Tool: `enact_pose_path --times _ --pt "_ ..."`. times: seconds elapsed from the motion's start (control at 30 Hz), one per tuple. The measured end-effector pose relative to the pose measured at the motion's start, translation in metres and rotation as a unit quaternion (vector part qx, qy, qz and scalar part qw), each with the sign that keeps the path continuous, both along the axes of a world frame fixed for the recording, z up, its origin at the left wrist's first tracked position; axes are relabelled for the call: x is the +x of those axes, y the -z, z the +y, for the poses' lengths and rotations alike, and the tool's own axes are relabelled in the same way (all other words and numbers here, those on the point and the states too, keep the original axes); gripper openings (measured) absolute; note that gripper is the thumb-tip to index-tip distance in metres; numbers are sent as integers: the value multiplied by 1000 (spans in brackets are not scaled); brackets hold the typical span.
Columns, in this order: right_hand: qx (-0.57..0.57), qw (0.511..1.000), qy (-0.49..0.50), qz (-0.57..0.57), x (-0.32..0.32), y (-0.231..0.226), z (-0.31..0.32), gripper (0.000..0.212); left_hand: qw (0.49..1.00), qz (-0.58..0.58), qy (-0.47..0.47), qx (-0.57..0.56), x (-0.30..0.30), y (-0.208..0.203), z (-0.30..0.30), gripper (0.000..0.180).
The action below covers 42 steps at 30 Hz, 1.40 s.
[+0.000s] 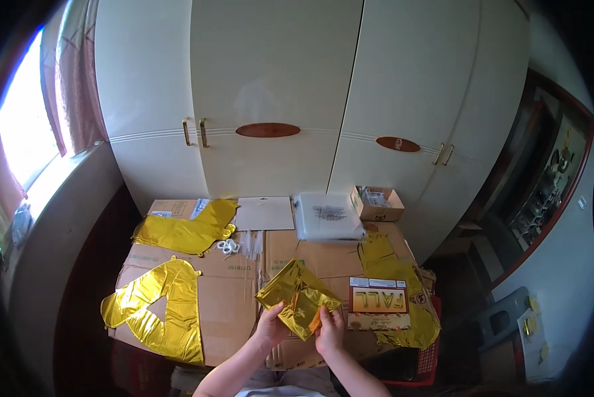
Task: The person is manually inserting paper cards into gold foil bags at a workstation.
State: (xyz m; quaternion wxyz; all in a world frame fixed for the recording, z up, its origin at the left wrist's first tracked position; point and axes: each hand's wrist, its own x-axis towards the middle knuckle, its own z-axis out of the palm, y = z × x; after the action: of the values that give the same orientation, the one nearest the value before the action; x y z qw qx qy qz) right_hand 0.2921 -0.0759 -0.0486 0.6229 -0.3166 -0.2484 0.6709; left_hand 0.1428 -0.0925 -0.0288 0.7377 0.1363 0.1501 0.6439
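Note:
Both my hands are closed on a folded gold foil balloon (pixel 298 291), held up over the front middle of the cardboard-covered table. My left hand (pixel 270 325) pinches its lower left side, and my right hand (pixel 330 331) grips the lower right side. The foil is creased and doubled over, so its letter shape is hidden. Left of my hands a flat gold foil balloon shaped like an A (pixel 178 304) lies on the cardboard. Close to my right hand is a printed card (pixel 378 303) showing gold letters, resting partly on more gold foil (pixel 419 291).
Flat gold foil balloons (pixel 188 230) lie at the back left. White ribbon rolls (pixel 228 247), clear straws (pixel 251 245), a pale card (pixel 264 213), a stack of clear plastic bags (pixel 329 217) and a small open box (pixel 378 204) line the back. A red basket (pixel 431 351) stands below the right edge.

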Motion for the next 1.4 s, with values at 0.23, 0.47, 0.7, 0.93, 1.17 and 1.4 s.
enact_pose_path --times 0.23,0.47,0.7,0.93,1.17,1.4 --pt "-21 1000 -21 0 -2 25 -16 24 997 -62 52 -16 -7 2 0 59" --pt "-39 961 -241 131 41 1 -5 68 990 -92 108 -17 -40 8 -9 50" --pt "64 924 -374 -37 56 -57 61 69 979 -5 191 -69 -55 -12 -23 48" --pt "-29 889 -445 -98 20 -66 67 43 969 34 216 -113 -52 -26 -28 47" --pt "-30 915 -397 -71 11 -66 60 31 967 84 192 -145 -49 -31 -29 54" --pt "71 901 -367 -221 21 -81 70 43 962 113 206 -138 -51 -21 -26 55"
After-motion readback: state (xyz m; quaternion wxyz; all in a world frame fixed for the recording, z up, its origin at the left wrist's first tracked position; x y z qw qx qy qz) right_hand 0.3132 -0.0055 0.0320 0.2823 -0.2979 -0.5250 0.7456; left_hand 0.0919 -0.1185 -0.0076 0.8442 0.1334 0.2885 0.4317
